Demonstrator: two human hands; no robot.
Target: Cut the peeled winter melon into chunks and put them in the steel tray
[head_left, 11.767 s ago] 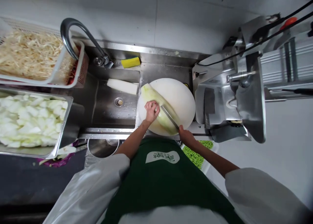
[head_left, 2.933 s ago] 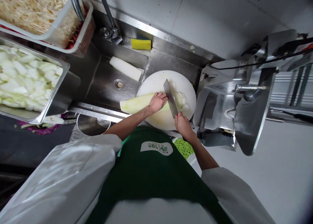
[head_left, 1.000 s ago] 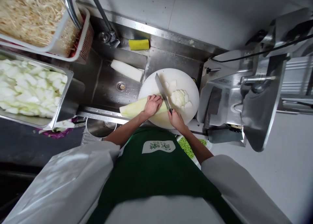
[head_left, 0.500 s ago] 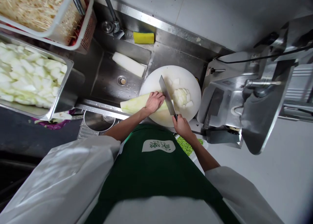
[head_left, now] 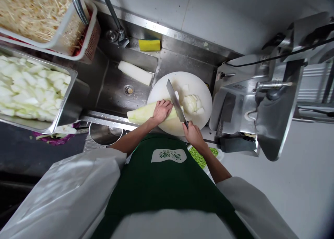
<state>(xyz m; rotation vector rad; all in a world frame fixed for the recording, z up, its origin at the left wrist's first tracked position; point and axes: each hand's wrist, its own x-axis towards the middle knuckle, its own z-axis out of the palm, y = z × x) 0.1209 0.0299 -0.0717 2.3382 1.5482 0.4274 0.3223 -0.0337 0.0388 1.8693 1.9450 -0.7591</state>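
Note:
On a round white cutting board (head_left: 159, 85), my left hand (head_left: 162, 112) presses down on a long, pale-green peeled gourd (head_left: 141, 114), its fingers curled over the right part. My right hand (head_left: 193, 134) is closed around the dark handle of a cleaver (head_left: 175, 99). The blade slants across the right end of the gourd, close by my left fingertips. To the right of the blade lies a small heap of cut gourd pieces (head_left: 191, 103). One loose white piece (head_left: 185, 87) sits above the heap.
A peeled white length of gourd (head_left: 135, 72) lies in the sink (head_left: 114, 92). A steel pan of cut pieces (head_left: 74, 77) and a basket of bean sprouts (head_left: 90, 45) stand left. A metal slicer (head_left: 235, 106) is at right; a yellow sponge (head_left: 149, 45) lies behind the board.
The view has shifted slightly. The cleaver stays at the gourd's right end, and a white bit of gourd now shows beside the blade. Both hands keep their hold.

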